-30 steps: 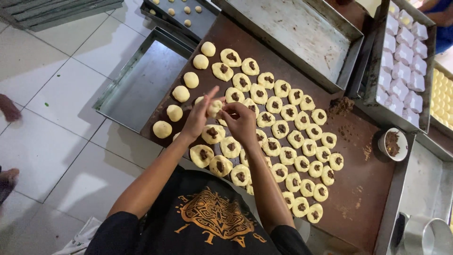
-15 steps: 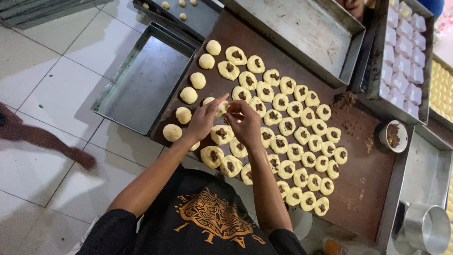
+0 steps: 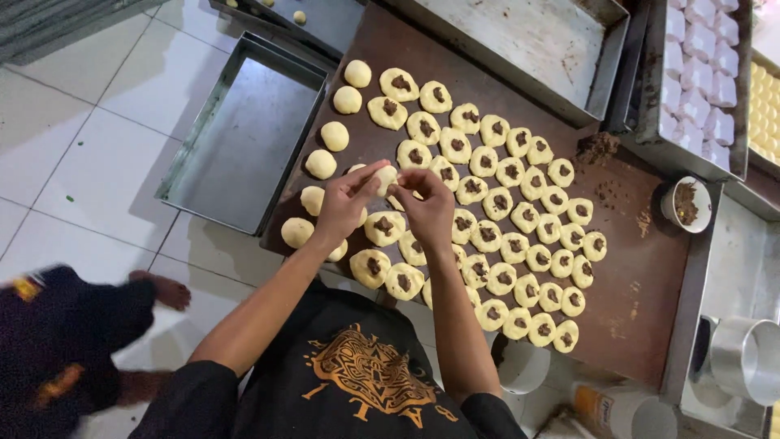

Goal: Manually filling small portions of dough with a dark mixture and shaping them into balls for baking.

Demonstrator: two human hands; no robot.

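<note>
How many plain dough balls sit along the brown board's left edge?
6 dough balls run down that edge; another seems half hidden under the left hand.

A pale cream dough piece (image 3: 385,176) is pinched between the left hand (image 3: 345,203) and the right hand (image 3: 426,210) at the frame's centre. The brown work board (image 3: 642,276) is covered with pale yellow dough rounds (image 3: 510,247), each marked with a dark brown filling spot. Plain cream dough balls (image 3: 334,136) are seen left of centre. A grey metal tray (image 3: 236,138) is set on white floor tiles (image 3: 73,162) at upper left. Brown filling is held in a small white cup (image 3: 685,203) at right. A black shirt with an orange emblem (image 3: 366,378) is seen at the bottom
</note>
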